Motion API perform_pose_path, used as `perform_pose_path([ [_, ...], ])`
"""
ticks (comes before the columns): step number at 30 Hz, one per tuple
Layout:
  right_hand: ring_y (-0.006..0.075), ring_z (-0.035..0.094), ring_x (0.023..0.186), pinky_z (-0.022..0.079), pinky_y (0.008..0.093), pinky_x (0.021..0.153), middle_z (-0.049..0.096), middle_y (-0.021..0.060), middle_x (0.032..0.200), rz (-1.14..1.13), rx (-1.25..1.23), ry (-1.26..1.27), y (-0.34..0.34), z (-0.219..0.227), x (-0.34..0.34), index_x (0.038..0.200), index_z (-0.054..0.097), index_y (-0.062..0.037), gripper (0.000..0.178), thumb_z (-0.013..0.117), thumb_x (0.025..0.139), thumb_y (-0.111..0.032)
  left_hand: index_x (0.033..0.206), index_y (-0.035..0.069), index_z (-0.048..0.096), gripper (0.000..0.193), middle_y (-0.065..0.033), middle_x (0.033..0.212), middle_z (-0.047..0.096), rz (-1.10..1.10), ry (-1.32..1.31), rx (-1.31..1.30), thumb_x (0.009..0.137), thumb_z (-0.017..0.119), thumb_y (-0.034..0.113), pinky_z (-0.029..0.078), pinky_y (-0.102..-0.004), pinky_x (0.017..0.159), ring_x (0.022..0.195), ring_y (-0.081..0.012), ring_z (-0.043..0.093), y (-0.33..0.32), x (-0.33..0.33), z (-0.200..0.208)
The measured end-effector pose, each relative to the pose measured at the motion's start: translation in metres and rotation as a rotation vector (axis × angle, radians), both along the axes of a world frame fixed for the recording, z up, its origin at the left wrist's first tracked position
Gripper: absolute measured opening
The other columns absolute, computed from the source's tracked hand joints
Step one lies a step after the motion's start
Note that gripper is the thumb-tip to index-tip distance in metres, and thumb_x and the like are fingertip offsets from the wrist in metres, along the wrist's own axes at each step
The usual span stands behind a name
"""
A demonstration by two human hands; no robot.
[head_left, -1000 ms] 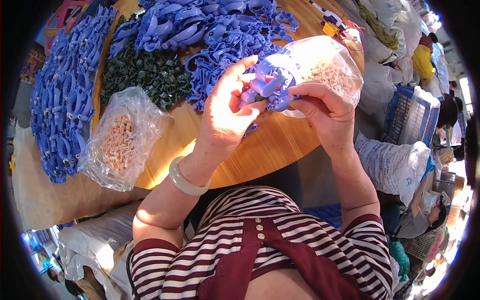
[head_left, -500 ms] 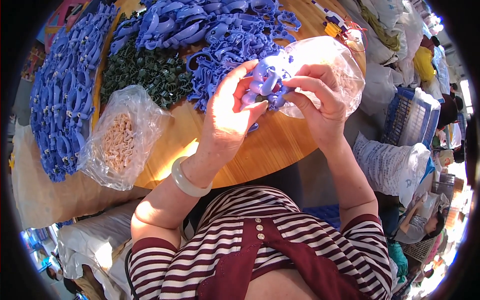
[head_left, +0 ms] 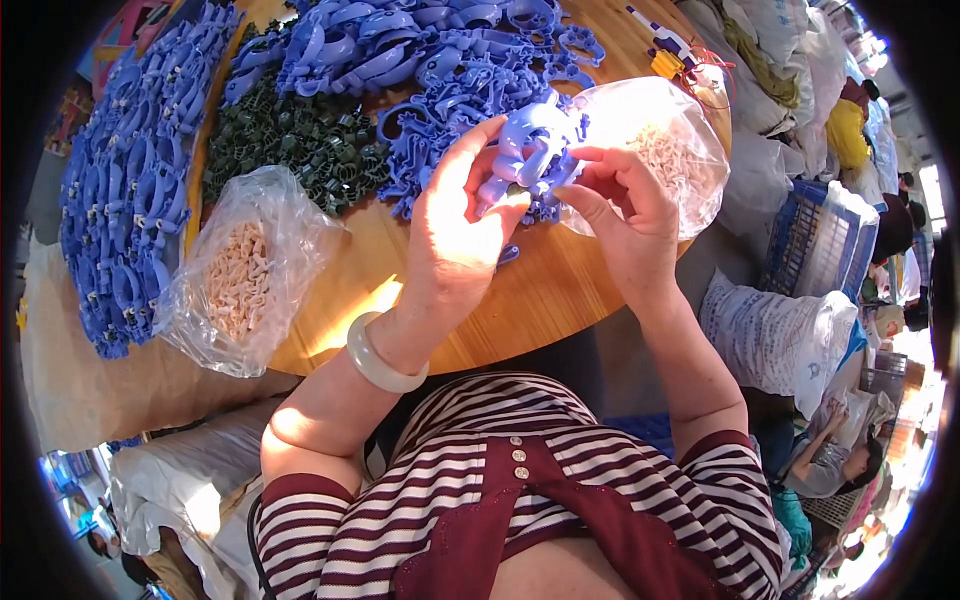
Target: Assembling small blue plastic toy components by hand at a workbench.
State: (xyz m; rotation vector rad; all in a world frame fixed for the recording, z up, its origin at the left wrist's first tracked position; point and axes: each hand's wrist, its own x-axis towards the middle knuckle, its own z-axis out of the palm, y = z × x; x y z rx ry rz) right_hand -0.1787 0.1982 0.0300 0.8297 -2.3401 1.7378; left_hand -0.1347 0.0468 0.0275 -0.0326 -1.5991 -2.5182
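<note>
Between both hands, above the near part of the wooden table (head_left: pixel 480 310), is a glossy blue-purple plastic part (head_left: pixel 530 150) with curved, rounded shapes. My left hand (head_left: pixel 455 220) is closed on its left side, thumb at the bottom and fingers behind. At its right edge, my right hand (head_left: pixel 630 205) pinches with thumb and forefinger; whether a small piece lies in that pinch is hidden. Behind the held part lie heaped blue plastic parts (head_left: pixel 470 80). A clear bag of small pale pieces (head_left: pixel 670 150) is just beyond my right hand.
Left of my hands are a heap of dark green plastic pieces (head_left: pixel 290 140) and another clear bag of pale pieces (head_left: pixel 237 280). Blue parts stand in rows (head_left: pixel 130 200) at the far left. A white-and-purple tool (head_left: pixel 665 40) lies at the back right. Sacks and a blue crate (head_left: pixel 800 235) are beyond the table.
The blue part has tipped slightly between my hands, and its dark reddish inside no longer shows. My right hand has shifted a little left and lower, its fingers more curled.
</note>
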Motion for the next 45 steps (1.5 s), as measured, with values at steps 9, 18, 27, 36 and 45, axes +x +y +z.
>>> perform_pose_path([
  [9, 0.0071, 0.057, 0.079, 0.047, 0.0204, 0.071, 0.056, 0.0009, 0.087, 0.037, -0.096, 0.030, -0.005, -0.009, 0.003, 0.109, 0.054, -0.0009, 0.035, 0.065, 0.077, 0.005, 0.132, -0.001, 0.033, 0.059, -0.0119, 0.123, 0.046, 0.054, 0.088, -0.095, 0.077, 0.054, -0.012, 0.036, -0.0297, 0.098, 0.112, -0.0179, 0.047, 0.001, 0.004, -0.001],
  [18, 0.0120, 0.062, 0.076, 0.050, 0.0234, 0.068, 0.060, 0.0038, 0.081, 0.028, -0.100, 0.089, -0.006, -0.019, -0.004, 0.102, 0.057, -0.0029, 0.035, 0.070, 0.070, 0.005, 0.131, -0.001, 0.037, 0.059, -0.0091, 0.121, 0.048, 0.113, 0.094, -0.203, 0.076, 0.050, -0.017, 0.039, -0.0266, 0.094, 0.109, -0.0143, 0.047, 0.001, 0.004, -0.003],
  [27, 0.0100, 0.059, 0.084, 0.048, 0.0218, 0.075, 0.057, 0.0032, 0.090, 0.061, -0.020, 0.141, -0.003, -0.018, -0.003, 0.111, 0.052, -0.0012, 0.039, 0.065, 0.076, 0.007, 0.131, 0.001, 0.037, 0.054, -0.0084, 0.113, 0.052, 0.025, 0.023, 0.312, 0.081, 0.050, -0.014, 0.043, -0.0248, 0.088, 0.102, -0.0118, 0.051, -0.001, -0.002, -0.010],
  [36, 0.0069, 0.051, 0.067, 0.043, 0.0195, 0.060, 0.052, 0.0033, 0.087, -0.086, -0.119, -0.041, 0.013, -0.004, -0.014, 0.117, 0.049, -0.0008, 0.031, 0.056, 0.087, -0.009, 0.131, 0.001, 0.035, 0.054, -0.0113, 0.114, 0.052, -0.069, 0.036, 0.097, 0.081, 0.046, -0.014, 0.042, -0.0280, 0.091, 0.101, -0.0161, 0.053, -0.002, -0.003, -0.001],
  [45, 0.0086, 0.054, 0.064, 0.045, 0.0196, 0.058, 0.057, 0.0042, 0.088, 0.180, -0.472, -0.618, 0.019, 0.003, -0.016, 0.120, 0.048, -0.0025, 0.034, 0.056, 0.087, -0.010, 0.132, -0.002, 0.031, 0.052, -0.0144, 0.118, 0.050, -0.233, -0.036, 0.260, 0.081, 0.042, -0.006, 0.040, -0.0302, 0.094, 0.108, -0.0184, 0.050, -0.005, -0.003, 0.001],
])
